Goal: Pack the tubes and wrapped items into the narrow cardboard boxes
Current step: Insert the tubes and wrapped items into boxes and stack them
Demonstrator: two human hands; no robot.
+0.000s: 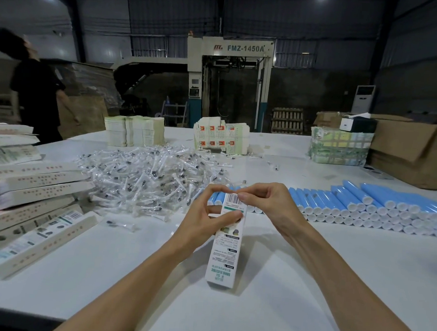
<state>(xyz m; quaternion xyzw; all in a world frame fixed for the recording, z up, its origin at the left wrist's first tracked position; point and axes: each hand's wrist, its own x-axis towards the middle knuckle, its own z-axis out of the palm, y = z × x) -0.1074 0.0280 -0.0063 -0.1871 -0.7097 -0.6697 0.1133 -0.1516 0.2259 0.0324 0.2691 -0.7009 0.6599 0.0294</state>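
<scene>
Right, text first: the machine [227,81] at the back reads "FMZ-1450A" w/ a red logo beside it. The narrow box [225,242] I'm holding has a barcode label at its far end and teal print near my end that looks like "SONIC ELECTRIC", upside down to me; the rest is too small to read. The box's long axis runs away from me, nearly straight. Its near end rests on the tabletop [332,287] and its far end is raised to my hands.

Grip: left hand [204,215] is wrapped round the box's upper part, thumb and fingers closed on its sides. Right hand [268,204] pinches the top end by the barcode, fingertips [243,196] meeting at the flap. Can't tell if the flap is open or tucked in.

Blue tubes [363,205] w/ white caps lie stacked in rows to the right, caps toward me, some just behind my hands. A heap of clear-wrapped items [150,176] sits ahead-left, and one stray wrapped piece [120,224] lies near the stacked boxes [31,200] at far left. Bundles of flat cartons [135,130] sit farther back, and a brown cardboard case [412,151] at the right edge. A person in black [35,95] stands back-left.
</scene>
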